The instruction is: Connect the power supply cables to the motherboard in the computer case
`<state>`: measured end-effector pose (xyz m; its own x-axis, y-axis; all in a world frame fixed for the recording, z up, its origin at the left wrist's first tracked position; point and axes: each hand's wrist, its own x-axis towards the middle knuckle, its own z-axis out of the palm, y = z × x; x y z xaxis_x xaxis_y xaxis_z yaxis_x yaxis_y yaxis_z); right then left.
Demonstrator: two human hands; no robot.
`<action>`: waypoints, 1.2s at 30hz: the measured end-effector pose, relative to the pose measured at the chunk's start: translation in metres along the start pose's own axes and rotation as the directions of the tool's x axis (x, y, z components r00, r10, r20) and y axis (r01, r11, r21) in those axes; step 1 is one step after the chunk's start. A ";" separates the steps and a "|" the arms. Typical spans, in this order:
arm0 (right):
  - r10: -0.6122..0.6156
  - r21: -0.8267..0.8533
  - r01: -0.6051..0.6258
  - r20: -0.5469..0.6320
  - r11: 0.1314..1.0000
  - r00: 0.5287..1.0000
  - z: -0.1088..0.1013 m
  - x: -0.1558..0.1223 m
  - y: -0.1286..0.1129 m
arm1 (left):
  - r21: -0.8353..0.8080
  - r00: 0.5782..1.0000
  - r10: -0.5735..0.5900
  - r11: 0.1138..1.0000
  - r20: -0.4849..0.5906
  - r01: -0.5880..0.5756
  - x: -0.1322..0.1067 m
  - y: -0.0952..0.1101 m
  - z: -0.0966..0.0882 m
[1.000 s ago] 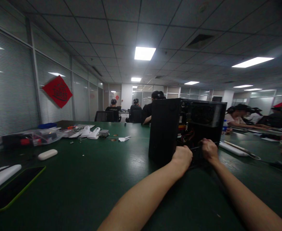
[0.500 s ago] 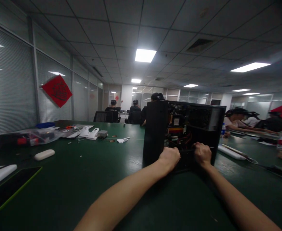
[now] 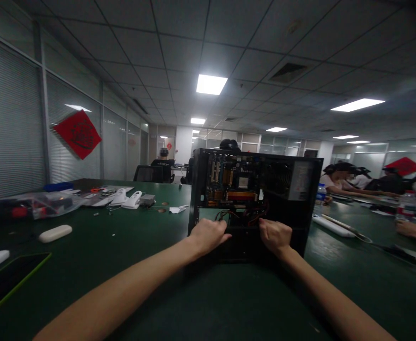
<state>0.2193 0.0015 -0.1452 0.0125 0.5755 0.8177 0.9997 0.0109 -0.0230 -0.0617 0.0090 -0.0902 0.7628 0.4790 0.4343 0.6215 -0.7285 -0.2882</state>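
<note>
In front of me a black computer case point(image 3: 282, 239) stands upright on the green table, its open side towards me. Inside it a circuit board point(image 3: 241, 166), bundled wires point(image 3: 252, 219) and a pale label at the upper right can be seen. My left hand point(image 3: 209, 235) is closed at the lower left of the opening, fingers curled over a crossbar of the case and thumb pointing right. Lower right of the middle, my right hand point(image 3: 276, 234) is curled in the same way over that bar. The fingertips of both are hidden.
On the left lie a phone with a green edge point(image 3: 14, 282), a white oval case point(image 3: 55, 233) and a clear bag of tools point(image 3: 37, 204). Small white parts point(image 3: 134, 200) sit further back. A long white object point(image 3: 331, 226) and bottles are at right, where other people sit.
The computer case has turned, so its open side now faces me more squarely, and it appears further left. Both hands have moved left with it, staying on the lower bar.
</note>
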 end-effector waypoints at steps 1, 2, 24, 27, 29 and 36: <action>-0.021 -0.001 0.021 0.010 1.000 1.000 -0.004 -0.001 -0.011 | 0.009 1.000 0.004 1.000 -0.003 -0.004 -0.008 -0.006 -0.003; -0.042 -0.001 0.042 0.017 0.999 0.999 -0.009 -0.001 -0.022 | 0.018 1.000 0.008 1.000 -0.007 -0.007 -0.016 -0.011 -0.007; -0.383 0.143 0.358 0.227 0.923 0.896 -0.084 -0.019 -0.213 | 0.116 0.982 -0.059 0.990 -0.177 0.081 -0.179 -0.109 -0.050; -0.410 0.160 0.380 0.248 0.911 0.878 -0.089 -0.019 -0.208 | 0.147 0.981 -0.058 0.985 -0.184 0.086 -0.179 -0.108 -0.051; -0.405 0.185 0.364 0.286 0.913 0.869 -0.094 -0.017 -0.202 | 0.175 0.983 -0.044 0.982 -0.177 0.075 -0.178 -0.106 -0.053; -0.258 0.358 0.090 0.457 0.929 0.851 -0.113 0.005 -0.169 | 0.142 0.988 -0.080 0.985 -0.136 0.099 -0.177 -0.101 -0.060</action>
<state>0.0531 -0.0904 -0.0722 -0.2579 0.8607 0.4390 0.9223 0.3546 -0.1534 -0.2700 -0.0318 -0.0869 0.6794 0.4648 0.5678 0.7133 -0.6001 -0.3621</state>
